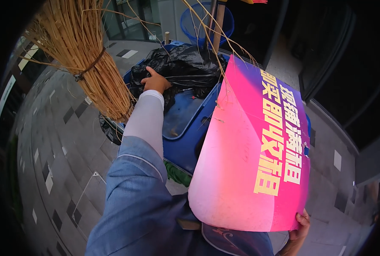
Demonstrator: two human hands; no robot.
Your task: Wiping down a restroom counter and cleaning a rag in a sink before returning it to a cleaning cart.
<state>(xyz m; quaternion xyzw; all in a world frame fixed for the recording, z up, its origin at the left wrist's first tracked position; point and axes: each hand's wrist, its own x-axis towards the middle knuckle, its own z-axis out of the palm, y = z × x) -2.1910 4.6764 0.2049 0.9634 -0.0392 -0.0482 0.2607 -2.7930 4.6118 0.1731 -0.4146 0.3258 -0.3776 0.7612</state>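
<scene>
My left hand (156,82), in a pale sleeve, reaches over a blue plastic bin (180,153) onto a crumpled black plastic bag (190,60). One finger sticks out; the others are partly hidden, so whether they grip the bag is unclear. At lower right, my right hand (301,222) holds the bottom corner of a large pink and purple printed board (228,153), thumb on its face. The board bears big pale yellow writing, has a torn right edge, and covers the bin's right side. Small litter lies on the blue surface beside the bag.
A bundled twig broom (94,70) stands at left, thin twigs arching over the bin. Behind are a blue mesh basket (190,22) and a wooden pole (219,25). Green material (177,172) shows under the bin. Grey paving (62,150) surrounds it; glass doors (324,57) are at right.
</scene>
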